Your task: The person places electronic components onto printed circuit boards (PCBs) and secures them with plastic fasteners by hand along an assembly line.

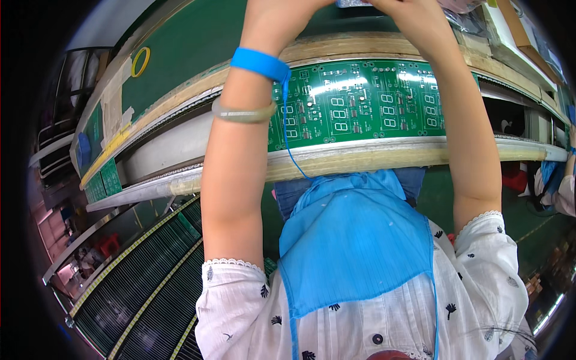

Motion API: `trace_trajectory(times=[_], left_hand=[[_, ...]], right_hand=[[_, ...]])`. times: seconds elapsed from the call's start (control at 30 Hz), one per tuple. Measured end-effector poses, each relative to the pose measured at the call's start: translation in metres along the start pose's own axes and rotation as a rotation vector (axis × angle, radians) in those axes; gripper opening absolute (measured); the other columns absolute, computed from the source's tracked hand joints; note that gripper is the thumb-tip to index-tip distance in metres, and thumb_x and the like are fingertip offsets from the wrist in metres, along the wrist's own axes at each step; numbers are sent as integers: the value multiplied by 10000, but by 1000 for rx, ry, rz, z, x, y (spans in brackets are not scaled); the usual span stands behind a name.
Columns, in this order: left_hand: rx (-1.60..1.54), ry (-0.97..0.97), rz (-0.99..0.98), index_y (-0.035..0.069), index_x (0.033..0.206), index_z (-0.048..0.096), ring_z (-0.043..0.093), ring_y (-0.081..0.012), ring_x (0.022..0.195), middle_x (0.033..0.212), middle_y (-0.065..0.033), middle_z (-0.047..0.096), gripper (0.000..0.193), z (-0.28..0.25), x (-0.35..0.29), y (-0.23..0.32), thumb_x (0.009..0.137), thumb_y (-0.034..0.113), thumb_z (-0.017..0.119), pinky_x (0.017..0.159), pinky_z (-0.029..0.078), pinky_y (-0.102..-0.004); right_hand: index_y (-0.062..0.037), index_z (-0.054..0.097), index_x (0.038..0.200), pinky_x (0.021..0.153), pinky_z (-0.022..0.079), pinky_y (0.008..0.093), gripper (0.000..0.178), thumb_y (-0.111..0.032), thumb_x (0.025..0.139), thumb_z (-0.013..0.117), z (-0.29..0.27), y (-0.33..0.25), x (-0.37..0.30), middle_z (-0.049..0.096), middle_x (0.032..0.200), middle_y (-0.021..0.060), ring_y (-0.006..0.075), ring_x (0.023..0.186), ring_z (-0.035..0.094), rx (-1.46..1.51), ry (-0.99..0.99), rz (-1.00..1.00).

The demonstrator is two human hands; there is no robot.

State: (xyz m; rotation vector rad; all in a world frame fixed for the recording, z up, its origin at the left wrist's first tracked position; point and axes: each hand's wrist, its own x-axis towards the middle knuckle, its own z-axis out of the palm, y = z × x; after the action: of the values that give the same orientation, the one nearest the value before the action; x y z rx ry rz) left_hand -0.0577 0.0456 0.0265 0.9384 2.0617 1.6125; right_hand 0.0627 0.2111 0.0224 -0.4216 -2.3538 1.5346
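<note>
Both my arms reach forward to the top edge of the head view, where the picture cuts off most of the fingers. My left hand (285, 15), with a blue wrist strap (259, 63) and a pale bangle (243, 112) below it, is left of a small, pale bluish thing (353, 3). On that thing's right is my right hand (411, 15). Whether either hand holds it is hidden. Beneath my forearms, a long green circuit board panel (363, 105) with several digit-display outlines and a few small parts lies between two rails.
The near rail (360, 150) crosses in front of my blue apron (360, 240). A yellow ring (140, 62) lies on the green bench top (198, 48). Racks of upright dark boards (138, 288) stand at lower left. Boxes and bags (516, 36) crowd the upper right.
</note>
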Motion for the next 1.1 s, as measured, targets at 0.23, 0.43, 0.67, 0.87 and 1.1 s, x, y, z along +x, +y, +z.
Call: trace_trajectory(times=[0.23,0.43,0.67,0.87,1.1], left_hand=[[-69,30,52,33,1034,757,708,-171,853,914,-65,754,184,-22,-55,-23,870,110,724,775,548,-288],[-221,-4,-81,-3,1089,726,692,-132,967,1011,-97,748,201,-28,-77,-34,903,76,726,869,539,-246],[-256,1,-96,6,1066,738,695,-125,912,974,-75,749,189,-27,-83,-39,885,61,739,840,537,-231],[-197,10,-90,18,1041,760,676,-99,879,957,-50,743,172,-24,-85,-39,874,60,748,808,529,-216],[-158,46,-4,28,991,774,641,-72,808,887,-28,738,154,-22,-86,-45,853,96,759,719,511,-211]], right_hand=[[-66,744,1093,867,508,286,231,-232,943,685,14,15,-40,721,1025,29,143,1019,644,158,-92,-65],[-44,723,1129,901,502,234,216,-135,933,706,24,20,-47,718,1030,33,102,988,650,280,-135,2],[-32,734,1073,861,514,245,178,-112,914,729,29,26,-51,704,1019,13,97,960,641,207,-148,14],[-56,746,1012,836,510,259,150,-73,864,733,35,28,-57,687,1003,9,126,948,630,-45,-109,-151],[-108,753,997,859,486,347,197,-101,801,730,47,12,-65,665,928,48,218,1031,601,-403,-139,-223]])
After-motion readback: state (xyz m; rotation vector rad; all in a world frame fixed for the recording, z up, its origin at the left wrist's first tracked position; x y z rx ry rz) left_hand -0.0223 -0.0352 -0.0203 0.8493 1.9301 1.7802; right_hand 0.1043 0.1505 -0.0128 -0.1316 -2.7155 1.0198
